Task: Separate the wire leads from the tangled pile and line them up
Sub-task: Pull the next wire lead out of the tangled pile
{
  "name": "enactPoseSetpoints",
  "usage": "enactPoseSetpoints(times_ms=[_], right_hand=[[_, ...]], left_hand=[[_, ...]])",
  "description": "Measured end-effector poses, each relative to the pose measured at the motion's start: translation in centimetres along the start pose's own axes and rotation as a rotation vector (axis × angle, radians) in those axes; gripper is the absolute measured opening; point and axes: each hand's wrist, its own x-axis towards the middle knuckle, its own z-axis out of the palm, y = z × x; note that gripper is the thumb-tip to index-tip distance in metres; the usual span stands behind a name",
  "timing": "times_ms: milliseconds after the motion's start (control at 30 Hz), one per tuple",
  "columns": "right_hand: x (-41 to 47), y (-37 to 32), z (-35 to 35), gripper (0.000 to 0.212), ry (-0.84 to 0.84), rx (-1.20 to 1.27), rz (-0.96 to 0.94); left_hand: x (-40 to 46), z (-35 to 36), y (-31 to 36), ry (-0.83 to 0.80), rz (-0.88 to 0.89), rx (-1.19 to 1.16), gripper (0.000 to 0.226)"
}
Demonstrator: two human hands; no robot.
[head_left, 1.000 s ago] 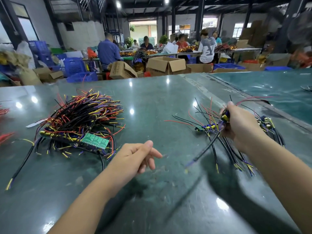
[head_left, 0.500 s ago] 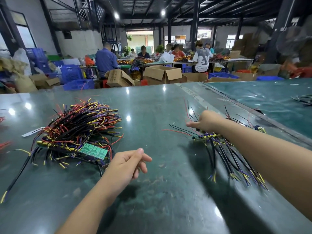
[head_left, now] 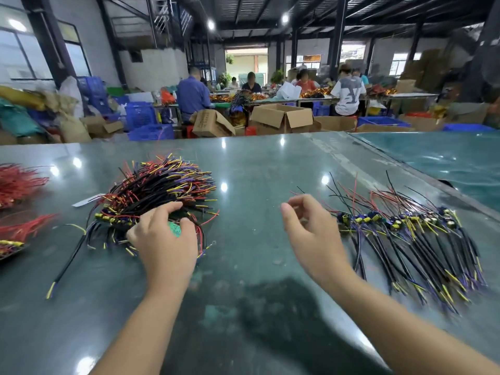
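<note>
Two groups: pile [head_left: 159,196] at about 10 o'clock from the person, row [head_left: 411,239] at about 2 o'clock, both on the table [head_left: 257,169].
Pile: tangled black, red, yellow and purple leads; most run from lower left to upper right, loose tips fanned toward 1 o'clock; one long black lead trails off toward 7 o'clock.
Row: sorted leads side by side, connector ends in a band running 9 to 3 o'clock, black tails pointing toward 5 o'clock, thin red and black ends toward 12.
Left hand [head_left: 165,239]: on the pile's near edge, fingers curled over the wires and over a green board [head_left: 174,229]; whether it has pinched a single lead I cannot tell.
Right hand [head_left: 311,234]: empty, fingers loosely curled, raised between the two groups, just left of the row's left end and apart from the pile.
Key relation: the pile lies under the left hand, so that hand is nearer for the next pick; the row lies toward 3 o'clock of it, past the right hand.
Next move, as a judgement: pull one lead free toward 6 o'clock, pass it right, lay it at the row's left end.
</note>
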Motion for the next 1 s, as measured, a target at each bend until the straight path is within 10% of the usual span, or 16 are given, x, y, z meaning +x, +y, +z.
enactPoseSetpoints(times_ms=[333,667,1000], right_hand=[[-3.2,2.5,2.1,0.017,-0.151,0.232,0.127],[-3.3,2.0,2.3,0.022,-0.287,0.281,0.164],[-2.9,0.0,2.1,0.012,-0.229,0.656,0.295]], left_hand=[[1.1,0.1,-2.5,-0.267,-0.244,0.298,0.043],[0.6,-0.2,-0.7,-0.17,-0.268,-0.442,0.029],[-2.7,-0.2,3.5,-0.491,-0.101,-0.946,0.023]])
